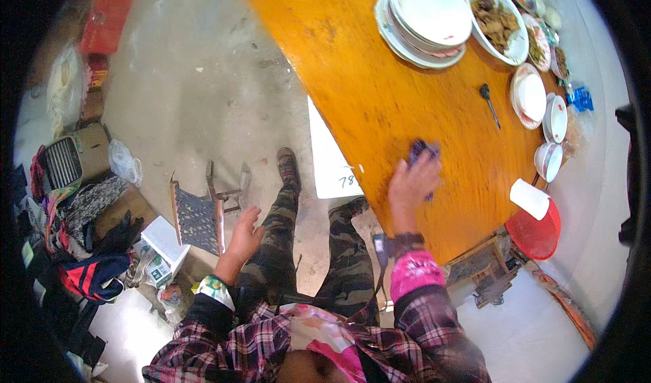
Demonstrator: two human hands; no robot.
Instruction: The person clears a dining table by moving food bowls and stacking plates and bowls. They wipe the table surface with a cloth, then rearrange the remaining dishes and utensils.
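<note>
My right hand [416, 182] presses a dark purple cloth [418, 149] against the orange wooden table [346, 73]; hand and cloth look slightly blurred. Most of the cloth lies under my fingers. Beyond it on the tabletop lies a dark spoon [490, 104]. Farther off rises a stack of white plates and bowls [431, 9]. My left hand [246, 238] hangs over my left thigh, away from the table. Its fingers are a little apart and nothing is in them. A folding stool [197, 220] with a woven seat stands on the floor just beside it.
Along the table's far side are a bowl of food [494, 19], small bowls [555, 118] and a white cup [529, 198] by a red basin [534, 233]. Under the table edge shows a white board [328, 154] bearing writing. Clothes [94, 276] and boxes [165, 240] crowd the left.
</note>
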